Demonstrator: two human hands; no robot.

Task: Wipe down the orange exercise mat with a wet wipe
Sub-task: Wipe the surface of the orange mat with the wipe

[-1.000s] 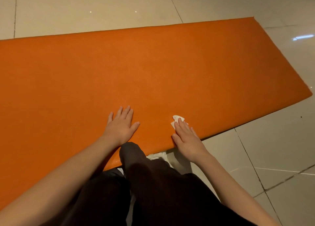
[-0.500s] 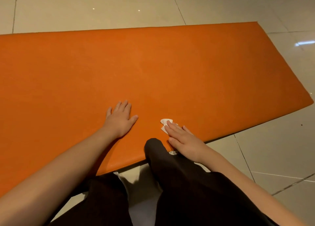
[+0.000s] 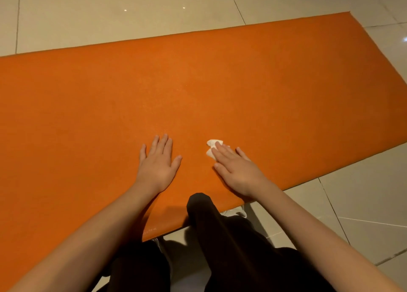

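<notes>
Two flat palms, fingers straight: left hand (image 3: 157, 163) braces the mat (image 3: 220, 82), right hand (image 3: 237, 170) presses the wipe (image 3: 212, 145); overlapping strokes would suit.

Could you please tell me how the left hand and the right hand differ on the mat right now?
The left hand lies bare on the mat; the right hand presses a white wipe under its fingertips. The left hand's fingers point straight ahead, while the right hand's angle toward the left. Both lie flat, palm down, with fingers straight.
</notes>
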